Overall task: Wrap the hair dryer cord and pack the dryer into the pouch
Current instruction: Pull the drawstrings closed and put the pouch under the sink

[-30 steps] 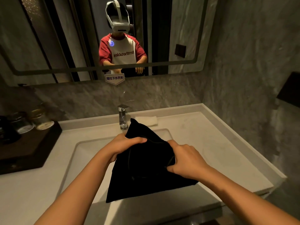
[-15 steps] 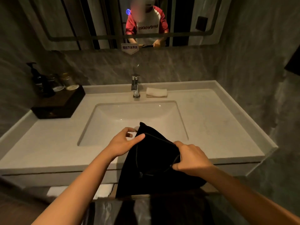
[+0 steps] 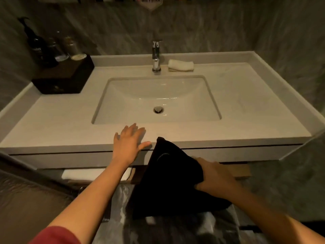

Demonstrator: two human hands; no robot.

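Observation:
A black fabric pouch [image 3: 168, 184] hangs in front of the vanity's front edge, below counter height, its pointed top corner level with the countertop rim. My right hand [image 3: 213, 175] is shut on the pouch's right side. My left hand [image 3: 129, 143] is open with fingers spread over the front strip of the countertop [image 3: 70, 127], left of the pouch and apart from it. No hair dryer or cord is visible; the pouch's contents are hidden.
A white sink basin [image 3: 156, 99] with a chrome faucet [image 3: 156, 57] sits mid-counter. A rolled white towel [image 3: 181, 65] lies beside the faucet. A dark tray [image 3: 65, 78] with bottles and glasses stands back left. Folded towels [image 3: 95, 173] lie on the shelf below.
My left hand has let go of the pouch and opened over the counter edge. The right hand has carried the pouch down and back off the sink; my view has tilted downward.

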